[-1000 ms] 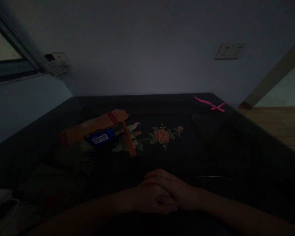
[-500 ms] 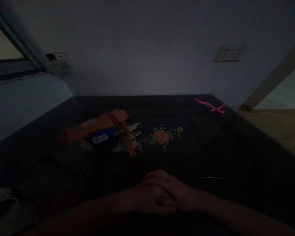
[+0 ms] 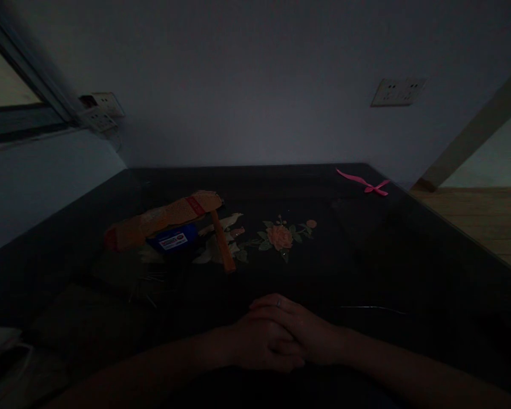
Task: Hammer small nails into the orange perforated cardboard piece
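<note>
My left hand (image 3: 255,345) and my right hand (image 3: 309,329) are clasped together at the table's near side. The right one, with a ring on a finger, lies over the left, and its fingers wrap round it. Both are closed, and no object shows in them. Just right of them, a thin, pale wire-like strand (image 3: 370,307) lies on the dark table (image 3: 323,284). Beyond the hands to the left rest a long orange-brown piece with red bands (image 3: 166,218), a blue pack with a white label (image 3: 173,238) and a narrow orange-brown strip (image 3: 223,244).
A pink ribbon (image 3: 369,187) lies at the far right corner. Several thin strands (image 3: 147,289) are at the left, and a whitish object (image 3: 2,346) at the near left edge. Behind the table stands a wall with sockets (image 3: 398,92). The scene is very dark.
</note>
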### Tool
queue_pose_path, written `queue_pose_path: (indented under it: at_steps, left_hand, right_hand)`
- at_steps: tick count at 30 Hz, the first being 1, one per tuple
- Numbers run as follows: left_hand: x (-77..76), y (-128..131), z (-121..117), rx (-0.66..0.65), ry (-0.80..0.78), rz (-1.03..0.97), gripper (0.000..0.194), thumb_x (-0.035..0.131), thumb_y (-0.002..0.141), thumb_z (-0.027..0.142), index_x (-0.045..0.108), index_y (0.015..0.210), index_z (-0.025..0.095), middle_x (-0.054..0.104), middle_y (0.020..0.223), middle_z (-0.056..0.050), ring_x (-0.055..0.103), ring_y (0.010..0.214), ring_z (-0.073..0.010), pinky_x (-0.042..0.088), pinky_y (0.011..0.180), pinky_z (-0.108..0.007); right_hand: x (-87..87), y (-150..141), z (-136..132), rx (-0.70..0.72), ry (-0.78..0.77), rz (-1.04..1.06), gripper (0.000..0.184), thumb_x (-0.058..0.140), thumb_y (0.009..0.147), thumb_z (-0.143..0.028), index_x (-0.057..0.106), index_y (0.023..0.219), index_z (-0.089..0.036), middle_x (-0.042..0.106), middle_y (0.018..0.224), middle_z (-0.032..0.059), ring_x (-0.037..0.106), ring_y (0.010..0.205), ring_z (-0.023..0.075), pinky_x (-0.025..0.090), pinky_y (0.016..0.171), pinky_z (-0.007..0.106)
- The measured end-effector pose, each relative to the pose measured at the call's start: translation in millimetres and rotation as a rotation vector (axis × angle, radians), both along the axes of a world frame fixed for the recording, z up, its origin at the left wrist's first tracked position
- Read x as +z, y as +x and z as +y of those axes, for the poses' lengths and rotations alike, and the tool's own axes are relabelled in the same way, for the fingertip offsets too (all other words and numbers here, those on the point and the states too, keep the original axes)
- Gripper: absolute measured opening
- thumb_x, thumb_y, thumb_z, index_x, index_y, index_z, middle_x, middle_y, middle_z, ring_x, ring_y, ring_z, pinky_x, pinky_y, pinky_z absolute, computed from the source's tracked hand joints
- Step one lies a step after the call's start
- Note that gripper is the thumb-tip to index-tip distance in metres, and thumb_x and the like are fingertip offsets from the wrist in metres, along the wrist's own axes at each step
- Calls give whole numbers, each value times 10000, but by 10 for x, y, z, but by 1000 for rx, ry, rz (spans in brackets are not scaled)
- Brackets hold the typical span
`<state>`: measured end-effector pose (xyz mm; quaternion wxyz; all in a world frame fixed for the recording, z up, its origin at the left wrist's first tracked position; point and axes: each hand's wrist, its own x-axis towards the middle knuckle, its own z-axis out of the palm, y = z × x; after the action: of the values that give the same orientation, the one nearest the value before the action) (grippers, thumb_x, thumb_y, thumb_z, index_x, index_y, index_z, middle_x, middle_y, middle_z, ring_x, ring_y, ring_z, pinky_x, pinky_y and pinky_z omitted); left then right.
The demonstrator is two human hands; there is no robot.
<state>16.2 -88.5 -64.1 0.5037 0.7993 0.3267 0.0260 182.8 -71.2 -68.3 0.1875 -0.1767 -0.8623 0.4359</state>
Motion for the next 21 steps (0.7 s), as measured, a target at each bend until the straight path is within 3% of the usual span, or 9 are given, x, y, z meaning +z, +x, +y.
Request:
queue_pose_path:
  at_steps: [13,21]
  left_hand:
    - [-32,-6,-2,-6,46,-14,246,587,834,369,711,961,198,721,860,0,612,727,-125,447,634,-180]
    - [-29,-8,8,-28,19,-27,217,575,840,362,707,924,212,699,784,19,589,667,-116,431,604,-184]
  right_hand:
    - [28,1,2,5,-11,-21,495,567,881,-275,467,1351,-157,494,1334,159,449,1238,229,382,1021,398]
    - [32,3,-2,7,-7,-25,482,562,875,-254,473,1343,-178,497,1336,146,448,1240,222,384,1020,403]
